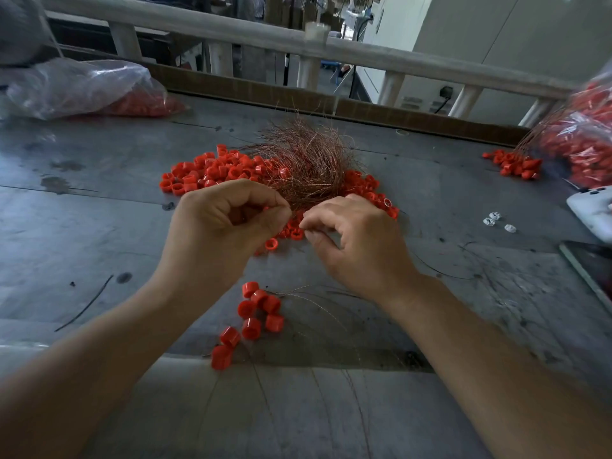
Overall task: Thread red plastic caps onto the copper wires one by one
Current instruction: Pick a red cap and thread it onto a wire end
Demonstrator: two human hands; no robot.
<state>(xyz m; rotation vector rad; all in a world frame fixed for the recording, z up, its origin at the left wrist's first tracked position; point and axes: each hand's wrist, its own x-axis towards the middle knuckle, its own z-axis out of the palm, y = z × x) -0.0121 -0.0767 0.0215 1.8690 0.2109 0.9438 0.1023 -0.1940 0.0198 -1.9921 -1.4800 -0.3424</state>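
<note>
A tangled bundle of thin copper wires [306, 160] lies mid-table on a heap of loose red plastic caps [212, 170]. My left hand [225, 220] is curled at the bundle's near edge, fingertips pinched together; a red cap shows faintly inside the fingers. My right hand [357, 240] sits beside it, thumb and forefinger pinched on something too thin to see clearly, likely a wire. Between the hands lie a few loose caps [291, 233]. Nearer to me, a string of caps threaded on wire [255, 313] rests on the table.
Grey metal table [99, 210]. A clear bag of red caps [82, 87] lies at the back left; another bag with threaded caps [576, 140] at the right. A white object [592, 213], small white bits [496, 221] and a dark tablet edge [589, 266] lie right.
</note>
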